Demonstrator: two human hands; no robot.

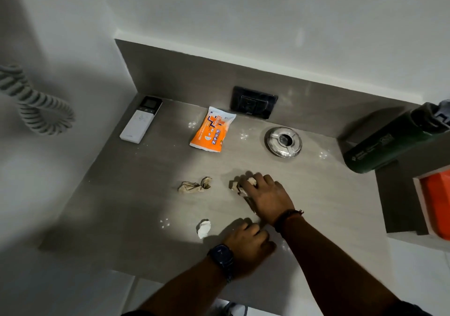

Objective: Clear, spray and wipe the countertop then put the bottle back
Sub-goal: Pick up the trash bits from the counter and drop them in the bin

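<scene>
The grey countertop (136, 194) carries scraps of crumpled paper. My right hand (267, 197) is in the middle of it, fingers curled over a crumpled brown paper wad (235, 185). A second brown wad (194, 186) lies to its left, apart from the hand. A small white paper ball (204, 228) sits nearer the front edge. My left hand (248, 242), with a dark watch on the wrist, rests on the counter just right of the white ball, fingers curled with nothing seen in them. A dark green bottle (389, 143) stands at the right.
A white remote (141, 119) lies at the back left, an orange wipes packet (213, 129) in the back middle, a steel ashtray (283, 141) to its right. A black wall socket (253, 101) sits behind. An orange box (435, 199) is at the right edge, a coiled cord (36, 104) hangs left.
</scene>
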